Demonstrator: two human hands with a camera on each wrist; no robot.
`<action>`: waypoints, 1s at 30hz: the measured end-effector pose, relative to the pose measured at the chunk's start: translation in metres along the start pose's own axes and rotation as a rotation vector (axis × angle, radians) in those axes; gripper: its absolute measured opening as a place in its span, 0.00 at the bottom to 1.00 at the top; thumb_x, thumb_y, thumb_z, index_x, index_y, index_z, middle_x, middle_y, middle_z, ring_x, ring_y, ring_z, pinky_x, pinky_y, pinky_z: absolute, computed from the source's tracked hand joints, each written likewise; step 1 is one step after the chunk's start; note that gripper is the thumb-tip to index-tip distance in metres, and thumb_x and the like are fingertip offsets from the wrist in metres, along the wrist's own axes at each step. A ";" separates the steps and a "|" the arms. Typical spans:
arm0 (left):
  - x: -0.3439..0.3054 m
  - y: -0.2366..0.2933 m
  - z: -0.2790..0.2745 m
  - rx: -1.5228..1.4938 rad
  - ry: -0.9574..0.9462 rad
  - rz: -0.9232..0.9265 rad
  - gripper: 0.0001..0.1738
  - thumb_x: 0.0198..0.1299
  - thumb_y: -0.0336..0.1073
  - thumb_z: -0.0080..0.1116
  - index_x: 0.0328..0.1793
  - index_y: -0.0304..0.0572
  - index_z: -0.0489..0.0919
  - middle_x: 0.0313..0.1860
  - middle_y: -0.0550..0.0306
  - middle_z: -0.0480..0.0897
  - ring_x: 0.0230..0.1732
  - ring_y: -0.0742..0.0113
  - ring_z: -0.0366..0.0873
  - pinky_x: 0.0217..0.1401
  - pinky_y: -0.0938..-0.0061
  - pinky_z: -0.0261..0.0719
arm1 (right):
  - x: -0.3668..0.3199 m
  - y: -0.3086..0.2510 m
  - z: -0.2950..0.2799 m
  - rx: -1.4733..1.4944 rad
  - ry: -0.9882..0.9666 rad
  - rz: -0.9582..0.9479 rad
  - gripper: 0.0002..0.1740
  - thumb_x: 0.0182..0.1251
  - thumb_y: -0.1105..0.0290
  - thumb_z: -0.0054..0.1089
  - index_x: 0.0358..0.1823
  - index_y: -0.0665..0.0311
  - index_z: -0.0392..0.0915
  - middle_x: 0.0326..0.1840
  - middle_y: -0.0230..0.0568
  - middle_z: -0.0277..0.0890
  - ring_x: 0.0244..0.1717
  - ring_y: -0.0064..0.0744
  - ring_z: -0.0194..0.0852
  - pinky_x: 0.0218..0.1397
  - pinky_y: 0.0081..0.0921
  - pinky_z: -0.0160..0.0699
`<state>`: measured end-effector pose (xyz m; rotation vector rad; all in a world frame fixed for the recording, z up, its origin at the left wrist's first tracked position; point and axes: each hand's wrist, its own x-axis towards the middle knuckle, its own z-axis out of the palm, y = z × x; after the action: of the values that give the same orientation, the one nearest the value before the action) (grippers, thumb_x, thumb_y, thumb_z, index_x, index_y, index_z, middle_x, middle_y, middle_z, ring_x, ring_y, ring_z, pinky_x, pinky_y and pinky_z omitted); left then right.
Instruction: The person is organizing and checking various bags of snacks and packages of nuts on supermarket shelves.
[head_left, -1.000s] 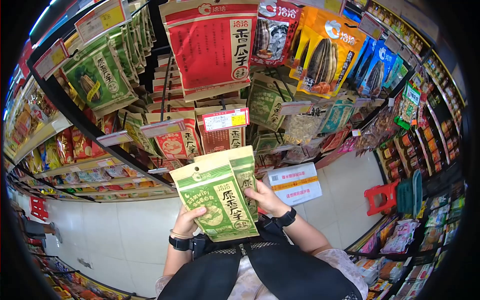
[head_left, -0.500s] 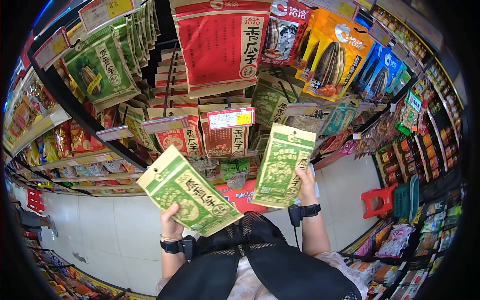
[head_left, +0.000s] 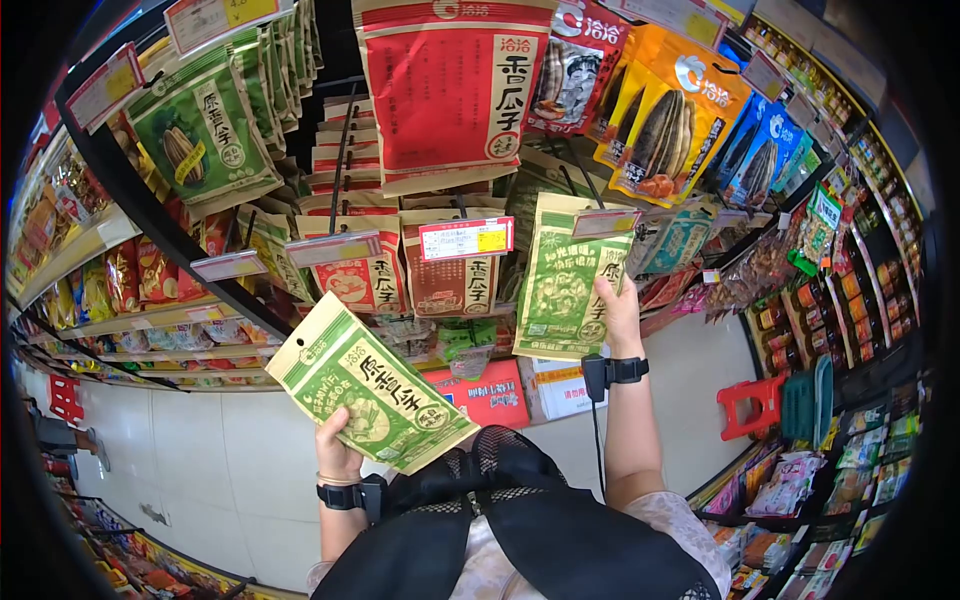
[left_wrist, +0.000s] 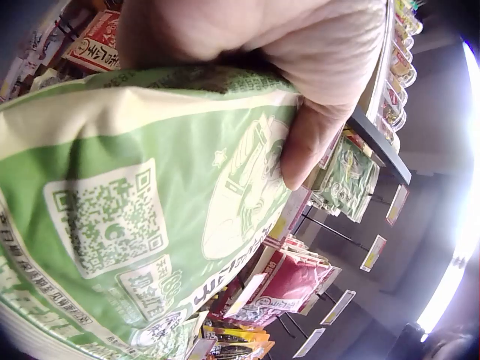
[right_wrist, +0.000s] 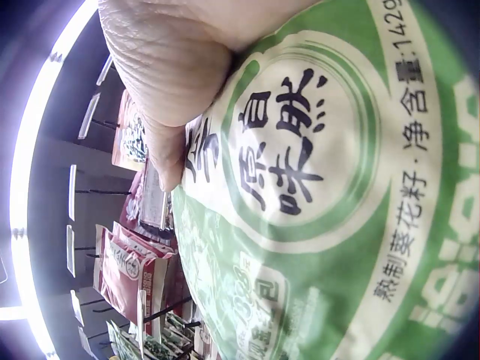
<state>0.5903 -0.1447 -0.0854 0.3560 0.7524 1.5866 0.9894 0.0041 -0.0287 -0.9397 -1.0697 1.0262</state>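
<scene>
In the head view the left hand (head_left: 338, 447) pinches the edge of a green and cream packet (head_left: 375, 385), tilted in front of the body. The right hand (head_left: 618, 305) grips a second green packet (head_left: 560, 280) by its right side, held upright against the shelf front; its top lies behind a price tag (head_left: 606, 222). The left wrist view shows the thumb of the left hand (left_wrist: 262, 45) across the first packet (left_wrist: 165, 187). In the right wrist view the thumb of the right hand (right_wrist: 176, 67) presses on the other packet (right_wrist: 300, 150); the fingers behind it are hidden.
Red packets (head_left: 455, 100), orange packets (head_left: 670, 120) and green packets (head_left: 205, 140) hang on hooks above. A red box (head_left: 490, 392) and a white carton (head_left: 563, 390) stand below the shelf. To the right is a red stool (head_left: 750, 407) beside green baskets (head_left: 810, 400).
The two packets, together at first, have moved apart. The right hand has carried its packet right and up to the hooks; the left hand has shifted left and down, its packet tilted more.
</scene>
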 end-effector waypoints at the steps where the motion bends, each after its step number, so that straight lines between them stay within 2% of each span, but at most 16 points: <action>1: -0.001 0.001 -0.002 -0.002 0.004 0.003 0.30 0.54 0.34 0.57 0.63 0.31 0.66 0.56 0.47 0.76 0.55 0.54 0.76 0.60 0.62 0.74 | 0.005 0.001 0.001 -0.007 0.005 0.006 0.15 0.65 0.70 0.58 0.50 0.69 0.73 0.45 0.34 0.77 0.42 0.20 0.73 0.47 0.20 0.73; 10: -0.011 0.010 -0.006 -0.052 0.096 0.021 0.30 0.51 0.31 0.59 0.61 0.29 0.67 0.53 0.47 0.77 0.51 0.56 0.78 0.55 0.65 0.78 | 0.007 0.016 -0.002 -0.016 0.017 0.048 0.17 0.65 0.68 0.58 0.52 0.68 0.72 0.46 0.34 0.76 0.43 0.20 0.72 0.47 0.21 0.72; 23: 0.000 0.005 -0.001 0.009 0.041 -0.007 0.30 0.50 0.29 0.58 0.62 0.31 0.67 0.54 0.49 0.77 0.53 0.57 0.77 0.57 0.65 0.76 | 0.006 0.016 -0.005 -0.008 -0.018 0.082 0.16 0.65 0.68 0.59 0.51 0.68 0.73 0.45 0.33 0.77 0.41 0.19 0.73 0.45 0.20 0.74; 30: -0.001 0.006 0.000 0.017 0.041 0.017 0.31 0.50 0.29 0.58 0.62 0.31 0.66 0.55 0.49 0.76 0.53 0.57 0.76 0.57 0.66 0.76 | 0.001 0.014 -0.004 0.007 -0.002 0.085 0.18 0.64 0.68 0.60 0.52 0.68 0.72 0.45 0.33 0.77 0.42 0.20 0.73 0.47 0.20 0.73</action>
<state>0.5858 -0.1460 -0.0808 0.3441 0.7969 1.6081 0.9908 0.0083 -0.0424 -0.9852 -1.0346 1.1003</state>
